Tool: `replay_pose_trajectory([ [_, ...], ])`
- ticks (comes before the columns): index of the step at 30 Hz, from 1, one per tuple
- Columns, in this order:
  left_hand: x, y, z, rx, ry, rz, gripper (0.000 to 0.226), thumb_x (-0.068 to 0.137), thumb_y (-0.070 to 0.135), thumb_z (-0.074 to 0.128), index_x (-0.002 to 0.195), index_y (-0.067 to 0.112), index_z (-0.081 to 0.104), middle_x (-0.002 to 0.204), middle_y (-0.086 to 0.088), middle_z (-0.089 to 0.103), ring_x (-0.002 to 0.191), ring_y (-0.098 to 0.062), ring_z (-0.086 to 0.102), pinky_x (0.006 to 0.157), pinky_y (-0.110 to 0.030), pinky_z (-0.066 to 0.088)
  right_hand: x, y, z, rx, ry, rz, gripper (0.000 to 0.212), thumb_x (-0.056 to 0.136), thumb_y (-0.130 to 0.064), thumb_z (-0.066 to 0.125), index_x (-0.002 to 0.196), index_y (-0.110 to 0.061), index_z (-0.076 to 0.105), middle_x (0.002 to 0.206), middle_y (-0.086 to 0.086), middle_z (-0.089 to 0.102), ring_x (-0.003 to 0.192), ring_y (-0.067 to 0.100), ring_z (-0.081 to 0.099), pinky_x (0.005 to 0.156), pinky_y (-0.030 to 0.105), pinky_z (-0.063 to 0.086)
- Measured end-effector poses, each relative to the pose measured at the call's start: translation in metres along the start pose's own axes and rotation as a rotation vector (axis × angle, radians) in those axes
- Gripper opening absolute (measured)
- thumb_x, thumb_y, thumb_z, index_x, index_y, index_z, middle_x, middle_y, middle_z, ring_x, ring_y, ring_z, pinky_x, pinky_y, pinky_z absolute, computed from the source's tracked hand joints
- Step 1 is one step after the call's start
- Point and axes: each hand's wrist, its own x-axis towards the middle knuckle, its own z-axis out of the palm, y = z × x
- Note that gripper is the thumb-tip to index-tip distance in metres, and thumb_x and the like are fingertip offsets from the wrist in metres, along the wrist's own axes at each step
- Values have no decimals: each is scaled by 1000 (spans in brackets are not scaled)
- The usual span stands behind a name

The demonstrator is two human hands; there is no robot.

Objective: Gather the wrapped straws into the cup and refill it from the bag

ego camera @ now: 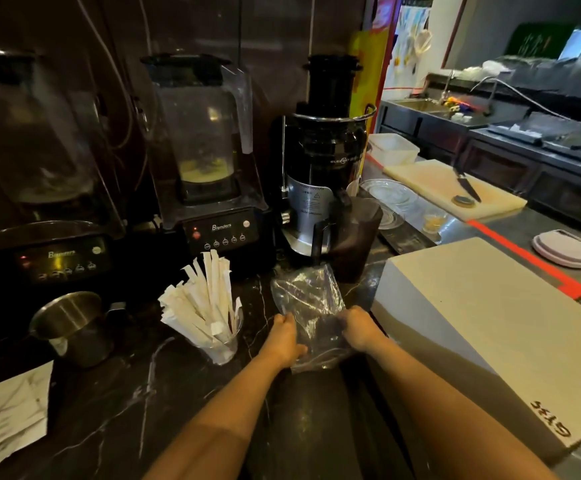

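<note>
I have both hands on the crumpled clear plastic bag (311, 306) over the dark marbled surface (164, 393): my left hand (284, 336) grips its left edge, my right hand (358, 329) its right. Just left stands the clear cup (221, 344), packed with white paper-wrapped straws (202, 299), beside a steel pot (74, 327).

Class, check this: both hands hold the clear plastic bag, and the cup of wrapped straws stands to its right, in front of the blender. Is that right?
One slip: the cup of straws stands left of the bag, not right. The head view shows it. The left hand and right hand do hold the bag, and the blender is behind the cup.
</note>
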Motion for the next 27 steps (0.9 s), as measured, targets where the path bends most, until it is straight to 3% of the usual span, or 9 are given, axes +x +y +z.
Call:
replay_pose_trajectory([
  [4, -1, -7, 5, 61, -28, -20, 67, 83, 26, 65, 137, 5, 33, 142, -15, 29, 128, -30, 41, 111, -36, 34, -6, 1, 4, -93, -95, 2, 41, 91, -2, 39, 130, -8, 51, 134, 21, 47, 123, 33, 46, 105, 35, 38],
  [7, -1, -14, 9, 222, -18, -31, 71, 83, 41, 61, 138, 7, 33, 145, -15, 25, 133, -32, 31, 111, -41, 31, -11, 3, 9, -177, -105, 10, 44, 91, -9, 41, 135, -13, 45, 142, 17, 33, 128, 36, 36, 110, 41, 34],
  [14, -8, -22, 15, 544, -73, 22, 78, 93, 51, 31, 147, 5, 0, 159, -12, -11, 146, -28, -13, 118, -50, -1, -24, 0, 13, -414, -153, -26, 51, 96, -17, 37, 144, -11, 25, 155, 12, 22, 141, 34, 19, 114, 51, 22],
  [21, -13, -16, 5, 496, -146, 20, 69, 97, 45, 22, 147, 6, -4, 159, -13, -9, 146, -27, -13, 120, -45, -2, -26, -13, 1, -392, -226, -9, 54, 98, -25, 33, 147, -11, 16, 159, 9, 12, 146, 31, 8, 117, 50, 16],
  [27, -27, 19, -39, 438, 37, 178, 67, 98, 42, 24, 147, 8, -5, 159, -11, -11, 146, -26, -13, 120, -41, -1, -23, -44, -36, -253, -27, -96, 63, 99, -39, 26, 149, -10, 2, 160, 13, 0, 148, 28, 0, 120, 46, 12],
])
